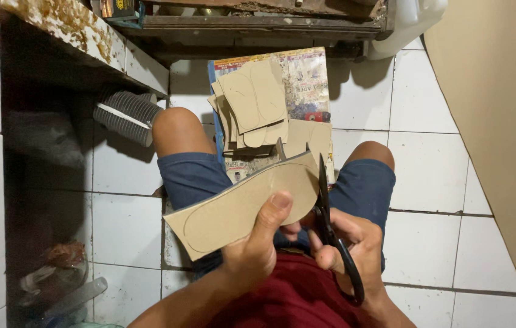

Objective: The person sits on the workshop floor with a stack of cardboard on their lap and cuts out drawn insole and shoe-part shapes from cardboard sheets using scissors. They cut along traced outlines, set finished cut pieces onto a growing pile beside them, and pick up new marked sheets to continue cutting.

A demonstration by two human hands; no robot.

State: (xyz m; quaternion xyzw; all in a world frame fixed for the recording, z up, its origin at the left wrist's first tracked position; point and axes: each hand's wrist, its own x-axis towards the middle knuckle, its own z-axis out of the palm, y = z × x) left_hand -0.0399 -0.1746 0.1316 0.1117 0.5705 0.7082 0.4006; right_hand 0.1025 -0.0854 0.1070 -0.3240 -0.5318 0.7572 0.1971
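Big tan board [501,121] leaning in at the right, uncut as far as it shows, standing over the white tiled floor [428,91]; the person sits above it, knees apart in blue shorts [191,176]; between the knees a printed sheet [306,76] lies on the floor, and on it a heap of cut sole shapes [252,106], several deep, so a fair batch looks finished already; here comes the piece in hand, a cardboard strip [233,209] with a sole outline drawn on it, held level above the lap; its right, rounded end looks trimmed close to the line, while the left end is square with spare margin outside the outline, so I judge this cut roughly half done, the whole heel side left; left hand [258,243] pinches the strip, thumb pressed on top near the lower edge, fingers beneath; right hand [349,243] is curled tight through the loops of the black scissors [331,218]; blades point up at the strip's right edge, looking nearly together, though I cannot tell whether they bite cardboard.
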